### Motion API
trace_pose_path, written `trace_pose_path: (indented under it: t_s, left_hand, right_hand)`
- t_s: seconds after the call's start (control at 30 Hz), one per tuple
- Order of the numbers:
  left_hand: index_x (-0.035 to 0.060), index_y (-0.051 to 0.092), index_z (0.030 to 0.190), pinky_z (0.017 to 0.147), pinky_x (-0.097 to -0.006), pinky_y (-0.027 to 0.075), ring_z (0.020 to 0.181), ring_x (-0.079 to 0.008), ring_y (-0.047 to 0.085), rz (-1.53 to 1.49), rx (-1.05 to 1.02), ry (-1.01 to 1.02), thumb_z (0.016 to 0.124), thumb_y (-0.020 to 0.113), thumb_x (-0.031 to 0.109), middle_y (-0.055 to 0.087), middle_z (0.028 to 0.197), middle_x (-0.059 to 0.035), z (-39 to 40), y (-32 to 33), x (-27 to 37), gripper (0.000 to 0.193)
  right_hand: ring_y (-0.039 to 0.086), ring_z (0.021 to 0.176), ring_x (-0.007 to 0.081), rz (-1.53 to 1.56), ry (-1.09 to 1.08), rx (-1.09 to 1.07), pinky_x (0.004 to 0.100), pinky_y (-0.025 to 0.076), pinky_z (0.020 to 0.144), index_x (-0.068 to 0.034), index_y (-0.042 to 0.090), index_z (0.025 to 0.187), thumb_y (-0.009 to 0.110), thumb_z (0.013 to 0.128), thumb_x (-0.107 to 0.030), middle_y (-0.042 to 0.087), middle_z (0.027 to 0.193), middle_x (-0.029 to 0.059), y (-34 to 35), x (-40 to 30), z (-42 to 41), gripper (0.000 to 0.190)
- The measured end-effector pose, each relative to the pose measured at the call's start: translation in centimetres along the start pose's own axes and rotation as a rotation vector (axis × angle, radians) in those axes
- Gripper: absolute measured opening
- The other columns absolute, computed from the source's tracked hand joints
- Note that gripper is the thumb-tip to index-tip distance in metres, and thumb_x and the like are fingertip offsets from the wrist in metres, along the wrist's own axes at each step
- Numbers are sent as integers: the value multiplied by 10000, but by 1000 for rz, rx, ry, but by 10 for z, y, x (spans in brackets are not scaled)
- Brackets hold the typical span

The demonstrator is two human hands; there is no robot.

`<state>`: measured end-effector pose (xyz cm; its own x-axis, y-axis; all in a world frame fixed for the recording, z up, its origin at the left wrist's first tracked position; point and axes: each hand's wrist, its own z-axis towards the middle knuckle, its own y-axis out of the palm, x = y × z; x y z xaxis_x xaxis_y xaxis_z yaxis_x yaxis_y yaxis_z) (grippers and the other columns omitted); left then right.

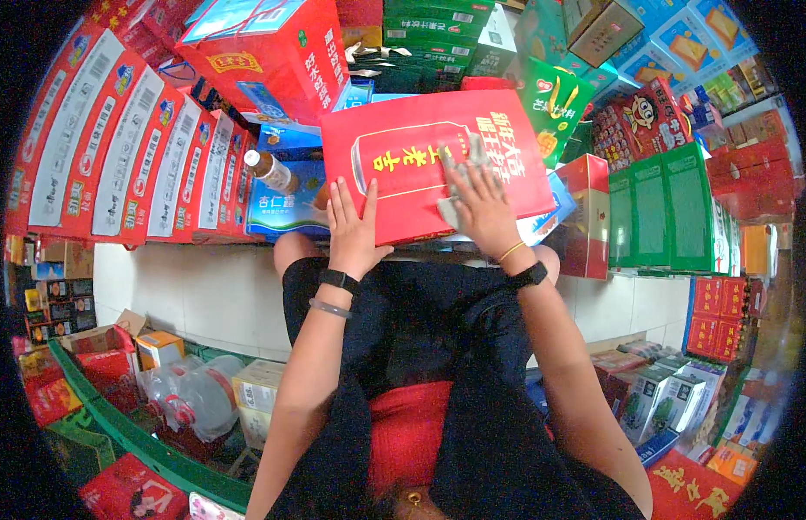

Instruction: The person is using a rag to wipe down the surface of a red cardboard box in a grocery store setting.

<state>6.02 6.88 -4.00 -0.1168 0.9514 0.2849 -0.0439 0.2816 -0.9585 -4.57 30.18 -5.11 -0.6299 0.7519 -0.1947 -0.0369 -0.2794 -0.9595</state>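
A red carton (pixel 429 117) with yellow writing and a printed can outline lies tilted before me, over blue boxes. My left hand (pixel 352 227) rests on the carton's near left corner, fingers extended and thumb out along the near edge. Pressed against the carton's right part is a crumpled grey cloth (pixel 450 211), under my right hand (pixel 484 205). My right fingers are spread over the cloth and cover much of it. A small brown bottle with a white cap (pixel 271 170) lies on a blue drink carton (pixel 286 201), left of the red one.
Red and white noodle cartons (pixel 123 149) line the left. A tall red box (pixel 266 65) stands behind the bottle. Green cartons (pixel 663 208) and a red-and-gold box (pixel 584 218) are at right. Behind me, a green-edged shelf (pixel 149 448) holds plastic-wrapped bottles (pixel 205 396).
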Motion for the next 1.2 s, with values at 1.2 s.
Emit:
trace_pose_path:
  t_s: [1.2]
  left_hand:
    - [39,124,1524,1164,-540,147,1444,-477,58,-24,18,-29,561,898,306,54,1526,-360,-4,0,9,1264]
  right_hand:
    - [171,1462,353,-105,10,-183,530,157,1161,-244,223,1534,485,955,-356,258,1565,122,-9,63,26,645]
